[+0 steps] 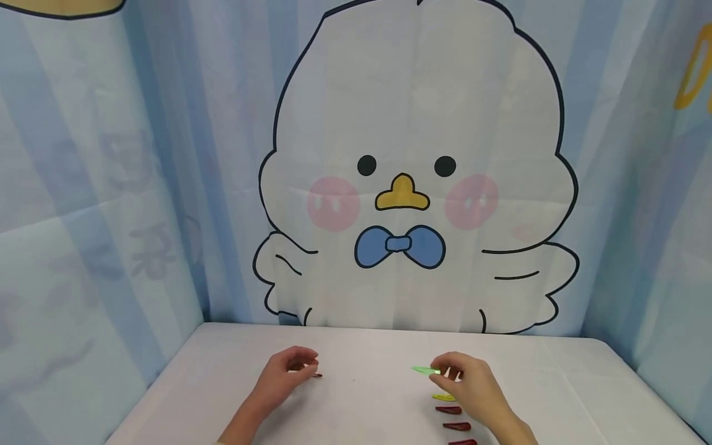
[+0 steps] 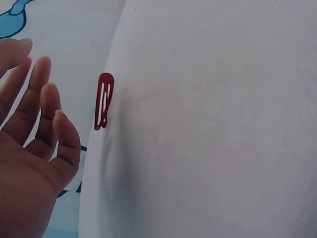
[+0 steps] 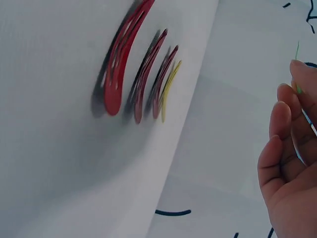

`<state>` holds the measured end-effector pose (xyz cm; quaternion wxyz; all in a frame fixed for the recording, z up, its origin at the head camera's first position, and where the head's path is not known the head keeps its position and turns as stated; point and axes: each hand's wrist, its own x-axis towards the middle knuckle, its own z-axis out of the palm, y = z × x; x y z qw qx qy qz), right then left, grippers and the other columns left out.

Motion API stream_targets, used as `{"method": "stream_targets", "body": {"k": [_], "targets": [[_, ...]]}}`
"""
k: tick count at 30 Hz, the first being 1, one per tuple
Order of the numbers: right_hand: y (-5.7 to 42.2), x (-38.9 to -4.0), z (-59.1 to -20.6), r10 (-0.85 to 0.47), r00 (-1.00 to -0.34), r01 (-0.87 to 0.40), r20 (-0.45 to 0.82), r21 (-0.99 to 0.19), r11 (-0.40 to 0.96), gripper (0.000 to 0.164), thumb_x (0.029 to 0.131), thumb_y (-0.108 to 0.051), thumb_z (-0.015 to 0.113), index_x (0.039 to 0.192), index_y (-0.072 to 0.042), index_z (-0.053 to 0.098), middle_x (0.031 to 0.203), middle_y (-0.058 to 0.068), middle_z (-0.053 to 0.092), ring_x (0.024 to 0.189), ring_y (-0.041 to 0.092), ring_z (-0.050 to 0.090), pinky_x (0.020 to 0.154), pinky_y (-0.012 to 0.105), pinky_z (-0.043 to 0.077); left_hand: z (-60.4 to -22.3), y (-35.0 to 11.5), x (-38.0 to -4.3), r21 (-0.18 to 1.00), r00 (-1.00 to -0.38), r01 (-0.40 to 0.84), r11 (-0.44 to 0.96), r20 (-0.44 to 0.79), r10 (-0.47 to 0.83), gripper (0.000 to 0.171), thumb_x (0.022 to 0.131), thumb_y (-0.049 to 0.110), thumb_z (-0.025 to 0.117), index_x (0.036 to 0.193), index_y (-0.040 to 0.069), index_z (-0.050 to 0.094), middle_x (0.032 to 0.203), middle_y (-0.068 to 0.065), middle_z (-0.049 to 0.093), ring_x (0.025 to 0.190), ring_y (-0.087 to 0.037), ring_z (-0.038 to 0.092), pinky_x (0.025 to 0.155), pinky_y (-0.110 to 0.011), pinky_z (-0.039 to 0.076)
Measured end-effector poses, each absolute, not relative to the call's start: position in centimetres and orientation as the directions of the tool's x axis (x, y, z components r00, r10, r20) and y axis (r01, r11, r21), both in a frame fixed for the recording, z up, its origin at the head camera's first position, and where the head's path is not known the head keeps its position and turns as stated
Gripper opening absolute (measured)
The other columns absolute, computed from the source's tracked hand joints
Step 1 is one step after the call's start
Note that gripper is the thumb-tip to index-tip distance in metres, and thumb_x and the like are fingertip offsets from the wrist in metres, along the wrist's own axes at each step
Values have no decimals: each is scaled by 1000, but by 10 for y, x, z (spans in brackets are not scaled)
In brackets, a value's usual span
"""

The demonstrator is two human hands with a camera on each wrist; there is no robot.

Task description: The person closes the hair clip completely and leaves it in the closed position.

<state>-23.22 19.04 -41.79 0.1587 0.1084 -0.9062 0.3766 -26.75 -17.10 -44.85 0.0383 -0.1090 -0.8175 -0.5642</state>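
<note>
My right hand (image 1: pixel 473 388) pinches a light green snap hair clip (image 1: pixel 424 370) between thumb and fingertips, above the table. In the right wrist view only a thin green sliver of that clip shows beyond the fingertips. My left hand (image 1: pixel 282 377) hovers over the left part of the table, its fingers loosely bent and holding nothing. Just past its fingertips lies a dark red snap clip (image 2: pixel 104 101), flat on the white surface in the left wrist view. Nearest the right hand on the table is a yellow clip (image 1: pixel 444 397).
On the white table (image 1: pixel 356 408), below the yellow clip, dark red clips (image 1: pixel 457 426) continue in a column toward the front, with a brighter red clip (image 3: pixel 119 69) nearest me. A curtain (image 1: pixel 417 290) with a printed cartoon bird hangs behind the table's back edge.
</note>
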Motion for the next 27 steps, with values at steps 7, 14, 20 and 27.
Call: {"method": "stream_targets", "body": {"k": [7, 14, 20, 27], "targets": [[210, -242, -424, -52, -968, -207, 245, -664, 718, 16, 81, -9, 84, 87, -18, 72, 77, -9, 61, 71, 12, 52, 62, 26, 44, -450, -184, -274, 890, -980, 192, 413, 150, 131, 26, 90, 7, 75, 114, 0, 68, 101, -5, 70, 88, -20, 60, 74, -32, 50], [221, -251, -425, -65, -987, -150, 149, -686, 712, 13, 82, -11, 83, 89, -14, 72, 78, -5, 60, 73, 16, 52, 62, 29, 44, -451, -190, -280, 858, -982, 173, 483, 113, 150, 27, 86, 6, 77, 111, 2, 69, 100, -4, 68, 83, -20, 55, 70, -33, 48], [225, -259, -429, -49, -993, -110, 109, -672, 732, 13, 81, -10, 83, 87, -14, 72, 79, -4, 60, 75, 17, 53, 66, 32, 45, -449, -193, -286, 825, -984, 149, 545, 70, 163, 28, 83, 7, 80, 110, 4, 70, 102, -3, 67, 85, -20, 53, 73, -35, 46], [228, -266, -438, -71, -996, -86, 50, -674, 733, 14, 79, -8, 83, 84, -12, 71, 78, -2, 58, 74, 18, 51, 67, 33, 43, -454, -196, -292, 793, -982, 141, 593, 34, 187, 27, 82, 6, 81, 108, 7, 71, 100, 0, 65, 83, -20, 52, 73, -35, 46]]}}
